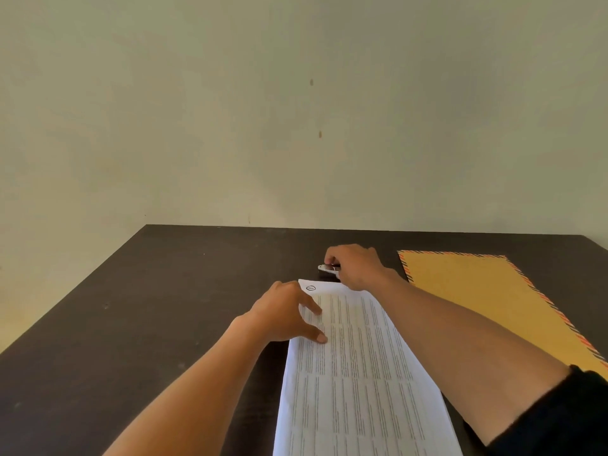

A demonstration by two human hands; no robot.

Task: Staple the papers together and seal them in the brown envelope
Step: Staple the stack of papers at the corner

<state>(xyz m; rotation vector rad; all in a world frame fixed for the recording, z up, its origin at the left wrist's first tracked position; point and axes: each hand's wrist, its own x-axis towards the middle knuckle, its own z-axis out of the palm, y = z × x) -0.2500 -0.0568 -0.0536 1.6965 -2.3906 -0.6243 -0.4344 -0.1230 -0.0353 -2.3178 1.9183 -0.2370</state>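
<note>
White printed papers [358, 373] lie in a stack on the dark table [138, 324], running from the near edge toward the middle. My left hand [286, 312] rests flat on their far left edge, fingers spread. Just beyond the papers' top edge my right hand [357, 266] closes around a small silver and black stapler [327, 269], whose tip sticks out to the left. A brown envelope [487, 297] with a striped red and black border lies flat to the right of the papers.
A plain pale wall [296, 110] stands right behind the table's far edge. The table's left edge runs diagonally toward the near left. A dark sleeve shows at the bottom right corner.
</note>
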